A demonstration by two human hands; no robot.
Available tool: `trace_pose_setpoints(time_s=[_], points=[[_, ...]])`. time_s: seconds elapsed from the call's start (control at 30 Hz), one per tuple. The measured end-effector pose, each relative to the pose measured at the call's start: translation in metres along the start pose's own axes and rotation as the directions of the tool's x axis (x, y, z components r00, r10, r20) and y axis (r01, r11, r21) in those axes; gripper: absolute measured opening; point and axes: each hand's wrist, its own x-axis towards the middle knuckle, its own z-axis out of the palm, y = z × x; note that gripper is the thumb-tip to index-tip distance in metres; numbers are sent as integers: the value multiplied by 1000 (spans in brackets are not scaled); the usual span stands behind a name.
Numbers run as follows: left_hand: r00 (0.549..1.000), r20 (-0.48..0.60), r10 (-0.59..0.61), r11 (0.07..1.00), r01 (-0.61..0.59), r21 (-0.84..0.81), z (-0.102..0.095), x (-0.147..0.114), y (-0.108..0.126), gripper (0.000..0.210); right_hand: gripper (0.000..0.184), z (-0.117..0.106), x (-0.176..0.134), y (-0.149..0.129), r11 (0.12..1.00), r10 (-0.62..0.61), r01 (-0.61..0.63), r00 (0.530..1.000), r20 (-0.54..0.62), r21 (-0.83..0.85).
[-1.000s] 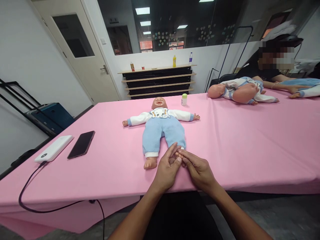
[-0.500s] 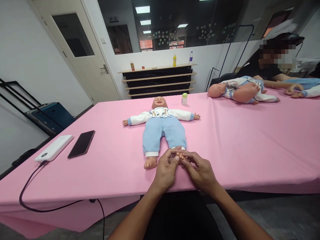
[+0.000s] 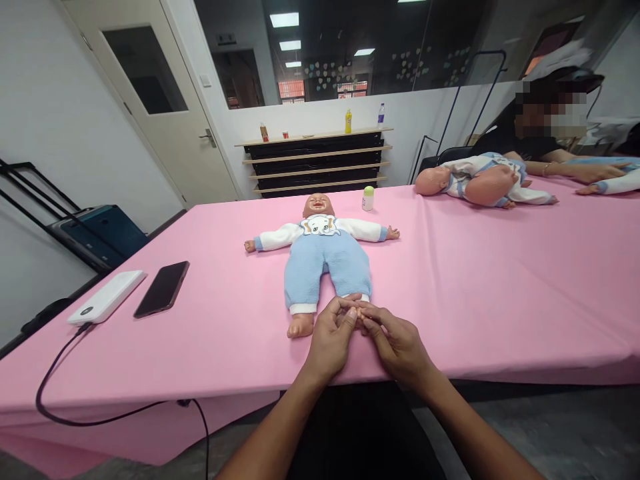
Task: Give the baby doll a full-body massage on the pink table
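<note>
head view faces forward, down over table (image 3: 500,293)

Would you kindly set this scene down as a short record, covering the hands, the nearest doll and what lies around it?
Hands: left hand and right hand, both holding one foot of the near doll
Pose: face up, arms spread, legs apart
Near its head: green-capped container
Left of it: white device, dark phone
Right of it: second doll
Surface: pink cloth

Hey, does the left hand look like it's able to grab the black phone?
Probably yes, once the left hand lets go of the doll's foot. The phone lies uncovered on the pink cloth; the doll's other foot lies between them, but the hand could likely pass over it.
</note>
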Motion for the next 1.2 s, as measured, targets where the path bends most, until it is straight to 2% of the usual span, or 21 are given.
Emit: trace_pose_setpoints(time_s=[0.2,0.37,0.67,0.87,1.2], points=[[1000,-2,11,1000,-11,-5,0,1,1,18,27,3,0,0,998,38,-39,999,-34,-48],[1000,24,-12,1000,12,-18,2,-1,5,17,24,2,0,1,995,103,-103,995,2,13],[1000,1,0,1000,0,-26,0,0,2,15,24,1,0,0,997,75,-75,997,6,-6],[999,28,-22,1000,22,-22,2,-1,6,15,23,1,-1,0,991,127,-128,992,16,45],[1000,0,11,1000,-11,12,1,1,3,16,27,-1,2,-1,997,69,-70,997,36,30]])
